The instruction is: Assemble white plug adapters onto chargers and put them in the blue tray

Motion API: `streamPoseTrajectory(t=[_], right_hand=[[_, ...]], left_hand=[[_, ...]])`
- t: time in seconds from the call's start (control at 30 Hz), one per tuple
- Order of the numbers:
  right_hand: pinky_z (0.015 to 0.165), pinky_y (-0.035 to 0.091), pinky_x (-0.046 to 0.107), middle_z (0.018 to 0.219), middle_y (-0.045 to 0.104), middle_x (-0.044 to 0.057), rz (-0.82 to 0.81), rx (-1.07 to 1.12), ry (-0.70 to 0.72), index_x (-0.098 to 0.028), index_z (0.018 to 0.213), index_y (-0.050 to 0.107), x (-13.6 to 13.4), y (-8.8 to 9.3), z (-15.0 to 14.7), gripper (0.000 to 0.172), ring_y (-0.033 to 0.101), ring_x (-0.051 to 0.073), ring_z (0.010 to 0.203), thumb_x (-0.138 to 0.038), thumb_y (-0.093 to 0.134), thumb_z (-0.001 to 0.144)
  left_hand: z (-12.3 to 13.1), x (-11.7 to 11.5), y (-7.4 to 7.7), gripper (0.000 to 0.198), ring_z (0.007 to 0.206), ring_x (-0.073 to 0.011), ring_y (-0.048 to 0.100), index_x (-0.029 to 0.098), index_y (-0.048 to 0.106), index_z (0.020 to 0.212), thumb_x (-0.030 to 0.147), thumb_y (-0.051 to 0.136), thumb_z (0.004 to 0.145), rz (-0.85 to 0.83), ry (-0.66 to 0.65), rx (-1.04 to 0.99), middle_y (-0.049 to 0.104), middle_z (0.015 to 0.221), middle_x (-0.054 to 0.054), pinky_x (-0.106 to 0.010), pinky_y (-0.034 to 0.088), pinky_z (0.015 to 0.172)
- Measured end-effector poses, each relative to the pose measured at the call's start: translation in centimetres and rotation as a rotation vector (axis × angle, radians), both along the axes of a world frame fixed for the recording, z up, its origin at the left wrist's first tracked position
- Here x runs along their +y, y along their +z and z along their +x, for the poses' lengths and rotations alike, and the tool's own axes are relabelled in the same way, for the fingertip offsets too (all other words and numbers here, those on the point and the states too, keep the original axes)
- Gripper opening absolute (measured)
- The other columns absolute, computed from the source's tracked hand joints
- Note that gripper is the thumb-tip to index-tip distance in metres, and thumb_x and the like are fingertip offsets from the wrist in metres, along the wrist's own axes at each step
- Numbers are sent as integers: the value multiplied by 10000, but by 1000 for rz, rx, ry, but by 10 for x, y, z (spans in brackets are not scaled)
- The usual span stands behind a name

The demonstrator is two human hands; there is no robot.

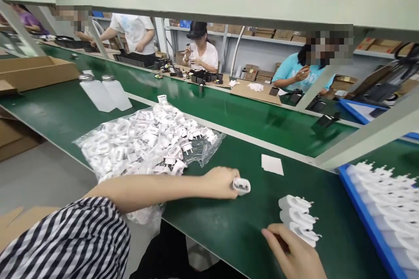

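My left hand (221,183) is closed around a white plug housing (241,186), its open end with metal contacts facing right, just above the green table. My right hand (294,248) is beside a short row of white plug pieces (297,215) with prongs pointing right. Its fingers are loosely curled and apart, with nothing visible in them; part of the hand runs out of view below. To the left of my hands, a heap of white plug housings (144,139) lies on a clear plastic bag (209,150).
A blue tray (369,226) at the right holds rows of white plug pieces. White paper (272,164) lies nearby. Two bottles (98,93) and a cardboard box (39,71) stand at the left. A pale shelf beam (209,1) crosses overhead; several co-workers sit or stand beyond the green belt (262,117).
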State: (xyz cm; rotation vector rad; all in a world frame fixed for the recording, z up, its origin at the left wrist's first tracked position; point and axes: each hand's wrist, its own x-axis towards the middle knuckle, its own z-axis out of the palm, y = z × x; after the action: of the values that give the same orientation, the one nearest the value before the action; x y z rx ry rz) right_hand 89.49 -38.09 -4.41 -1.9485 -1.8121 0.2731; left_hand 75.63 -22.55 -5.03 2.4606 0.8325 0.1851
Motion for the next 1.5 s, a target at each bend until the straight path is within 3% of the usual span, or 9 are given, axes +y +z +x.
streamPoseTrajectory(t=[0.1, 0.2, 0.43, 0.7, 0.83, 0.97, 1.07, 1.3, 1.5], right_hand=[[389, 337, 188, 462, 497, -34, 22, 18, 40, -229, 569, 465, 11, -6, -15, 293, 429, 86, 365, -442, 332, 719], [390, 329, 197, 468, 499, -31, 24, 33, 21, -228, 565, 455, 13, -7, -26, 306, 414, 91, 370, -456, 319, 718], [394, 330, 199, 520, 534, -27, -22, 159, -38, -237, 566, 465, 8, -1, -33, 302, 429, 99, 402, -476, 335, 699], [421, 348, 213, 460, 480, -30, -107, 335, -13, -221, 539, 456, 9, -1, -31, 252, 443, 110, 426, -422, 395, 679], [425, 375, 213, 512, 491, -22, -91, 609, -3, -202, 604, 496, 17, -3, -35, 211, 454, 98, 435, -382, 418, 679], [433, 422, 233, 781, 557, 37, -37, 942, 90, -205, 941, 468, 37, -14, -45, 350, 525, 117, 540, -376, 483, 636], [470, 450, 251, 873, 548, 50, -7, 966, 101, -204, 905, 509, 46, -19, -48, 340, 541, 132, 599, -351, 532, 600], [725, 424, 298, 895, 576, 21, 8, 579, 46, -221, 759, 582, 45, -18, -37, 149, 521, 167, 826, -239, 513, 628], [783, 391, 287, 939, 578, -14, 19, 424, 146, -269, 800, 581, 50, -21, -34, 184, 476, 155, 931, -219, 474, 659]], left_hand=[[-30, -32, -9, 289, 754, -168, 526, 184, 482, 869, 325, 500, 618, -16, -40, 20, 552, 874, -24, -242, 397, 632], [-48, -30, 2, 552, 908, -224, 457, 183, 410, 1018, 338, 602, 524, 43, -26, 144, 480, 1029, -62, -292, 383, 716], [-96, 38, 35, 276, 865, -287, 476, 43, 448, 971, 151, 394, 722, 232, 654, 489, 473, 955, -198, -348, 388, 649], [-116, 51, 44, 295, 817, -234, 503, 95, 471, 957, 108, 391, 674, 206, 631, 437, 561, 839, -126, -302, 382, 655], [-107, 25, 51, 215, 745, -175, 530, 179, 493, 878, 161, 398, 685, 34, 526, 25, 581, 809, -38, -251, 404, 634], [-75, -25, 31, 85, 705, -131, 541, 157, 494, 707, 210, 501, 641, -314, 350, -498, 576, 736, -12, -212, 428, 614], [-50, -54, 7, 67, 704, -103, 536, 149, 502, 680, 206, 491, 648, -360, 299, -656, 563, 742, -10, -196, 433, 626], [-45, -60, -22, 368, 828, -107, 498, 175, 433, 1004, 204, 487, 640, -257, 384, -468, 535, 968, -13, -225, 405, 709], [-37, -66, -29, 370, 722, -114, 517, 238, 493, 934, 336, 553, 583, -215, 367, -390, 583, 800, 46, -223, 404, 638]])
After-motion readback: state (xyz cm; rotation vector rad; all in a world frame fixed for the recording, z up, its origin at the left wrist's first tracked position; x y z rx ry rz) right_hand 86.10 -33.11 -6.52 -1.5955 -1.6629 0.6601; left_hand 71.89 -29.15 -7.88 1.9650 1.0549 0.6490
